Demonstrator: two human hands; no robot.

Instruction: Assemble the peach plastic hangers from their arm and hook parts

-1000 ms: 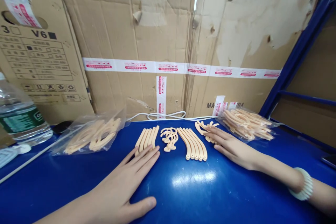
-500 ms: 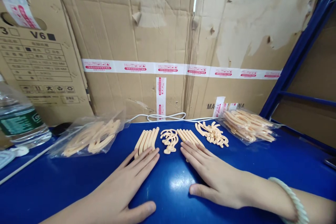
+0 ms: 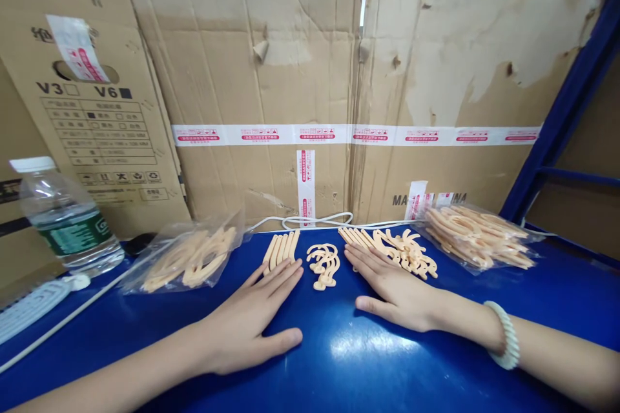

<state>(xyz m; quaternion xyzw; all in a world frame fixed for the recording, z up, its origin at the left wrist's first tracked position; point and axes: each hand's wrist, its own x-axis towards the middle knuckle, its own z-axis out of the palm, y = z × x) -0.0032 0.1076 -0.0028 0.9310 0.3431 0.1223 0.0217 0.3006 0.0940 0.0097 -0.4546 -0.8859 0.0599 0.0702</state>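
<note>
My left hand (image 3: 261, 313) is open and palm down. Its fingertips rest over the near ends of a row of pale, slightly bent flat strips (image 3: 283, 246) with small holes at their ends. Flat and open too, my right hand (image 3: 394, 284) covers the near part of a second row of similar strips (image 3: 352, 234). Between the hands lies a small heap of pale curved pieces (image 3: 325, 263). Just past my right fingers sits another loose pile of curved pieces (image 3: 416, 255), touching or nearly touching the right row. Material and kind of the pieces cannot be made out.
Clear bags of pale pieces lie at left (image 3: 191, 258) and right (image 3: 479, 235). Far left stand a water bottle (image 3: 72, 226) and a light-blue object (image 3: 36, 303). A white cable (image 3: 320, 219) runs along the back, before cardboard (image 3: 261, 174). A blue frame (image 3: 552, 122) rises at right.
Both hands have slid the strip rows a little farther back, toward the cardboard, while the middle heap stays put. The camera view has shifted, showing more of the left side.
</note>
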